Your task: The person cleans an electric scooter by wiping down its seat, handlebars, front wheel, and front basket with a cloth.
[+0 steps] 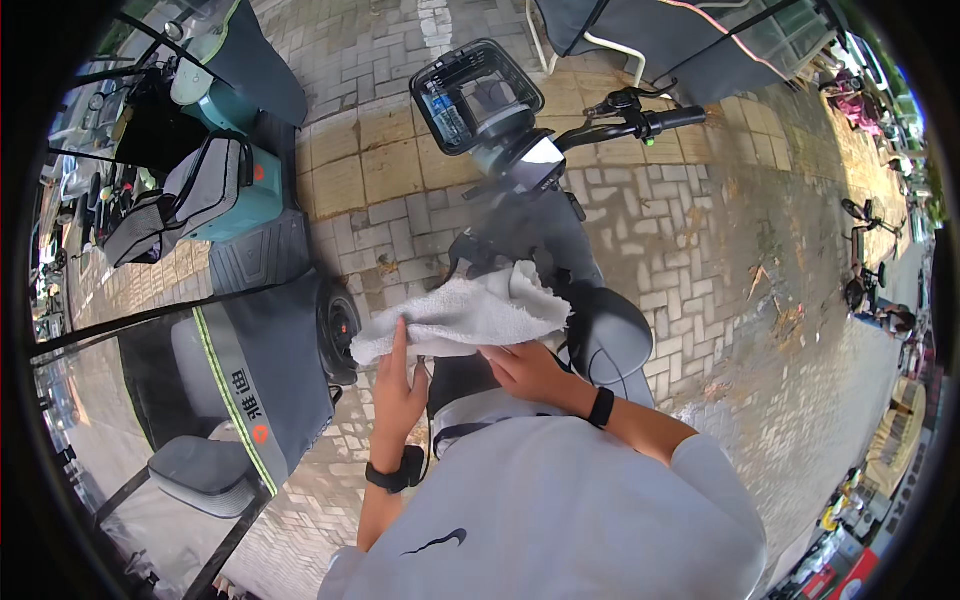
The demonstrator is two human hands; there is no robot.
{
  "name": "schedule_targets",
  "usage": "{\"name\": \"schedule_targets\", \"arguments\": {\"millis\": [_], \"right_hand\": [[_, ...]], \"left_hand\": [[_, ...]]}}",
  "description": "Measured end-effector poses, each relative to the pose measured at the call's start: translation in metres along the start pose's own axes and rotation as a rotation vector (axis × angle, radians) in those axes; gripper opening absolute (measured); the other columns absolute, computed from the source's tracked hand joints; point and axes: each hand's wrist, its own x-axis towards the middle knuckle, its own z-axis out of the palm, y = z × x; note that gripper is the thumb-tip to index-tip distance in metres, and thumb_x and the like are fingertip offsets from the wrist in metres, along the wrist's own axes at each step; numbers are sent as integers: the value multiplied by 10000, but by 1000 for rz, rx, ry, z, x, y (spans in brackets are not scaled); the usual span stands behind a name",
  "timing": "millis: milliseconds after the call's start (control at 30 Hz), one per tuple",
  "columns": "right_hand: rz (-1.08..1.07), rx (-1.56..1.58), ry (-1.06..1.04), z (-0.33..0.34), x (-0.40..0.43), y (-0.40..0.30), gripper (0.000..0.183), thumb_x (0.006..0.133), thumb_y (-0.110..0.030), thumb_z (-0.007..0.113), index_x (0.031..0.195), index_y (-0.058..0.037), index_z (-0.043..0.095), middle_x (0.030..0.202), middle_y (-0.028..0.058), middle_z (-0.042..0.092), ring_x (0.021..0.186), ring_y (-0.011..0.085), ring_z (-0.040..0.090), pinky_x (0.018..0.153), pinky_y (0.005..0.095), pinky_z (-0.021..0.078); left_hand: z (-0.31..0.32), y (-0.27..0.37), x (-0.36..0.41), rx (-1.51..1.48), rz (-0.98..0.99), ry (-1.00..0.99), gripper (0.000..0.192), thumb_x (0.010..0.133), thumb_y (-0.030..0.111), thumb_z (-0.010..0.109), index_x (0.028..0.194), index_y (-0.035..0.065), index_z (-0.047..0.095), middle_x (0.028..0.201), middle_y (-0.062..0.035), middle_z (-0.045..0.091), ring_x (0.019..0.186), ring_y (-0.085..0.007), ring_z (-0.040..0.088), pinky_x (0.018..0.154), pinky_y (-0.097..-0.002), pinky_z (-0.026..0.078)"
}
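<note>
A crumpled white terry towel [465,315] is spread between my two hands, in front of my body. My left hand [401,390] grips the towel's left part, index finger extended over the cloth and the other fingers partly hidden. At the near edge, right of the middle, my right hand [529,370] holds the cloth with some fingertips tucked out of sight beneath it. Below and beyond the towel stands an electric scooter. Its rounded dark seat [611,334] is beside my right hand, and its grey footboard [570,232] is partly covered by a blurred dark patch.
Farther ahead are the scooter's black front basket [480,97], with a plastic bottle [446,112] inside, and its right handlebar grip [675,118]. A covered grey three-wheeler [277,375] stands close on my left, its black wheel [337,330] near the towel. Brick paving [675,277] lies around.
</note>
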Motion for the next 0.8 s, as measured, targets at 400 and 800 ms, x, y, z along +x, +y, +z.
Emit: {"name": "schedule_targets", "arguments": {"millis": [400, 800], "right_hand": [[609, 76, 264, 82, 20, 104, 373, 998, -241, 557, 1340, -92, 567, 1249, 109, 613, 1135, 263, 611, 977, 390, 482], [507, 642, 429, 152, -21, 73, 273, 1013, -190, 522, 1261, -86, 571, 1036, 31, 641, 932, 156, 664, 787, 316, 561]], "left_hand": [[71, -55, 127, -378, 135, -95, 703, 867, 32, 510, 1547, 23, 331, 1239, -268, 586, 1120, -427, 552, 1008, -434, 421], [108, -111, 90, -427, -130, -33, 409, 930, 141, 470, 1331, 68, 437, 1002, -302, 634, 958, -521, 612, 835, -512, 489]]}}
